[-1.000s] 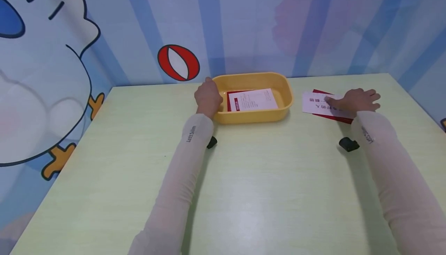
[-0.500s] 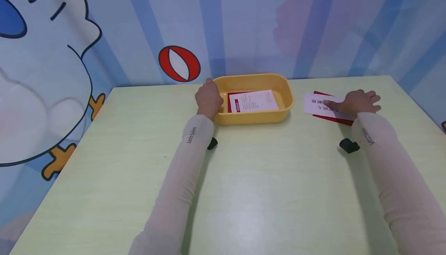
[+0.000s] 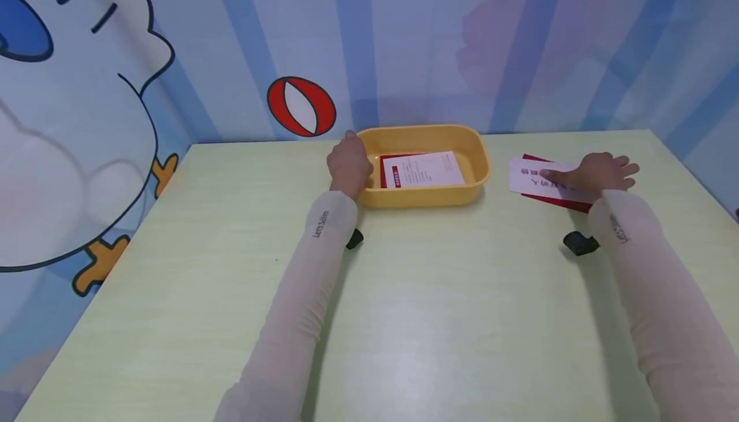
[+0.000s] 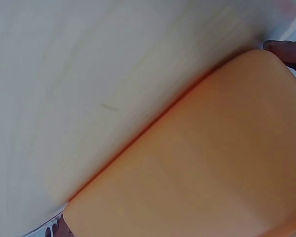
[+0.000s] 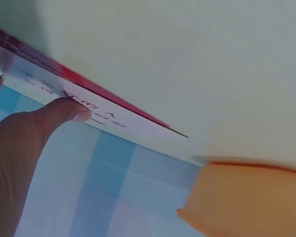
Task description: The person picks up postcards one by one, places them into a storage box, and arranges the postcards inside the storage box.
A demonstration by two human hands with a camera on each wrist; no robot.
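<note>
My left hand (image 3: pixel 349 164) grips the left end of a yellow plastic basket (image 3: pixel 421 199) near the back edge of the table. In the left wrist view the basket's wall (image 4: pixel 187 163) fills much of the picture, with fingertips (image 4: pixel 285 51) at its far corner. A white printed card (image 3: pixel 433 169) lies on a red one inside. To the right, my right hand (image 3: pixel 605 173) is spread over a white card (image 3: pixel 522 181) with printed characters, which overlaps a red card (image 3: pixel 557 202) on the table. In the right wrist view the thumb (image 5: pixel 64 111) lies flat on the white card.
The pale table (image 3: pixel 427 319) stretches toward me. Behind it stands a blue striped backdrop (image 3: pixel 404 43) printed with a cartoon figure and a red-and-white ball (image 3: pixel 301 106). Black wrist devices (image 3: pixel 580 244) show beneath the sleeves.
The whole head view shifts slightly right and down. Both hands stay in place, one at the basket's end and the other on the cards.
</note>
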